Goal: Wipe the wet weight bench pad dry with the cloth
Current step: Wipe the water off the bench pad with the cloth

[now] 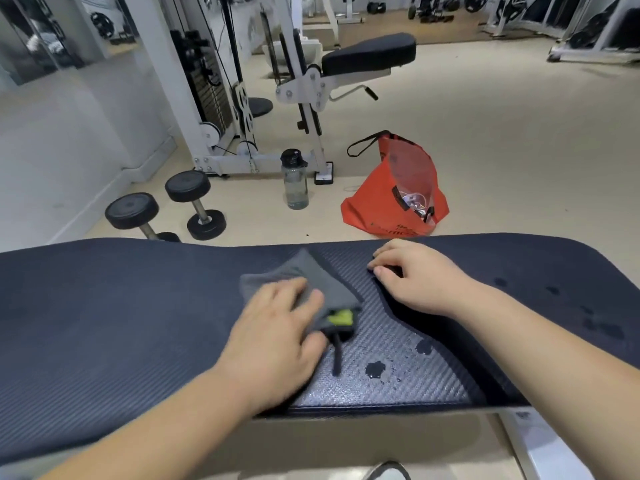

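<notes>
Head view: my left hand (277, 336) presses flat, fingers straight, on the cloth (313, 280) at the middle of the pad (104, 323). My right hand (417, 277) rests loose-fingered near the far edge, holding nothing. Puddles (375, 369) sit by the near edge; a bunched cloth might only smear them.

1. There is a single wide-angle view, worn on the person's head.
2. It faces forward and steeply down, close over the bench pad (391, 382), which spans the frame's full width.
3. The upper half reaches across the gym floor (512, 143) to a cable machine (214, 98).
</notes>
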{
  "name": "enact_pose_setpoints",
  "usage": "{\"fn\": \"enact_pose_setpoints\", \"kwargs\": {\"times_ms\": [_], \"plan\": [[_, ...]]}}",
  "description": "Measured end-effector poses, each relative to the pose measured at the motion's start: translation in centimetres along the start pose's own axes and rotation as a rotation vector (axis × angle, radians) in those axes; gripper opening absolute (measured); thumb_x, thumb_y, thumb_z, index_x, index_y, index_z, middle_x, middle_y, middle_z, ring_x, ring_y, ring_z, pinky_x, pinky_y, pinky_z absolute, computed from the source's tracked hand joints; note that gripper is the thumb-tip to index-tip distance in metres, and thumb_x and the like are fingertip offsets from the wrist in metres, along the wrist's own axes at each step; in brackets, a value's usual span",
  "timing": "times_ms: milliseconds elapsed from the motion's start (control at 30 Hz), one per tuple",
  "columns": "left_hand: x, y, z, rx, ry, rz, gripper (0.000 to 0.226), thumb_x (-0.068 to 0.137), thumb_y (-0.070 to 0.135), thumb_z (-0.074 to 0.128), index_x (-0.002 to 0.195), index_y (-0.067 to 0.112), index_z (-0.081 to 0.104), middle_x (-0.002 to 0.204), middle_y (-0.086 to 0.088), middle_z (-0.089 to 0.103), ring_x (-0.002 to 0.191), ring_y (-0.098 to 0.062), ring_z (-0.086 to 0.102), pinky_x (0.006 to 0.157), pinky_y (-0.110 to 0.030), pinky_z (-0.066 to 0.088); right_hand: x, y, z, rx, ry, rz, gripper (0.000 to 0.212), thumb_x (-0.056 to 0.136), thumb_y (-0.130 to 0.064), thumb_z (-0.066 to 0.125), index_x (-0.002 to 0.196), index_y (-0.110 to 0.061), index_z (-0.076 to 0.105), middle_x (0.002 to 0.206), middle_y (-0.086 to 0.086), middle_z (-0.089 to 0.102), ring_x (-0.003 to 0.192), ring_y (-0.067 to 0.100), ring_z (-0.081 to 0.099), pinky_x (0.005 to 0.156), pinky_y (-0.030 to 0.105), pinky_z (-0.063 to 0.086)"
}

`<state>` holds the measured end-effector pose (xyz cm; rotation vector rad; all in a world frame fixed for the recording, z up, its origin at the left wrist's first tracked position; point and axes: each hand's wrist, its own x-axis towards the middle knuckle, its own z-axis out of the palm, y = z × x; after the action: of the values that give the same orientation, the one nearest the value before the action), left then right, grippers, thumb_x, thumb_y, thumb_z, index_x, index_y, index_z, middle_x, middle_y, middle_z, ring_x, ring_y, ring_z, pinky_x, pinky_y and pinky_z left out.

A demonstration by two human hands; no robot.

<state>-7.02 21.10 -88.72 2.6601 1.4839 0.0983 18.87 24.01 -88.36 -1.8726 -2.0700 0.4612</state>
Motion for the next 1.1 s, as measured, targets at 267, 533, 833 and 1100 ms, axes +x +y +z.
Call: {"fn": "enact_pose_setpoints", "kwargs": {"times_ms": [267, 533, 833, 1100], "plan": [[7.0, -2.3, -0.7, -0.01, -0.057, -0.053, 0.056, 0.095, 0.052, 0.042, 0.15, 0.041, 0.04, 0.158, 0.005, 0.037, 0.141, -0.026, 0.034, 0.117, -0.041, 0.036, 0.0, -0.2, -0.7, 0.112, 0.004, 0.12, 0.042, 0.108, -0.037, 0.041, 0.146, -0.027, 0.057, 0.153, -0.007, 0.056, 0.142, 0.015, 0.048, 0.112, 0.028, 0.035], [4.2, 0.1, -1.3, 0.077, -0.098, 0.362, 0.06, 0.094, 0.056, 0.037, 0.153, 0.044, 0.032, 0.154, 0.01, 0.038, 0.129, -0.021, 0.042, 0.112, -0.039, 0.039, 0.3, 0.1, -0.3, 0.106, 0.028, 0.111, 0.036, 0.106, -0.038, 0.044, 0.133, -0.027, 0.066, 0.14, -0.007, 0.065, 0.132, 0.017, 0.055, 0.107, 0.034, 0.044], [3.6, 2.2, 0.1, 0.076, -0.001, 0.172, 0.061, 0.091, 0.062, 0.035, 0.149, 0.043, 0.036, 0.147, 0.004, 0.042, 0.12, -0.029, 0.043, 0.102, -0.045, 0.04, -0.5, -0.5, -0.5, 0.214, 0.124, 0.056, 0.036, 0.105, -0.037, 0.05, 0.134, -0.022, 0.066, 0.133, -0.007, 0.069, 0.125, 0.012, 0.06, 0.104, 0.03, 0.045], [4.5, -0.2, -0.4, 0.049, 0.03, -0.091, 0.058, 0.086, 0.063, 0.033, 0.141, 0.05, 0.047, 0.132, 0.007, 0.049, 0.117, -0.026, 0.045, 0.099, -0.043, 0.038, -2.5, -2.9, -1.4, 0.105, 0.093, -0.033, 0.042, 0.1, -0.032, 0.059, 0.14, -0.021, 0.063, 0.142, -0.005, 0.065, 0.131, 0.012, 0.057, 0.11, 0.026, 0.041]]}}
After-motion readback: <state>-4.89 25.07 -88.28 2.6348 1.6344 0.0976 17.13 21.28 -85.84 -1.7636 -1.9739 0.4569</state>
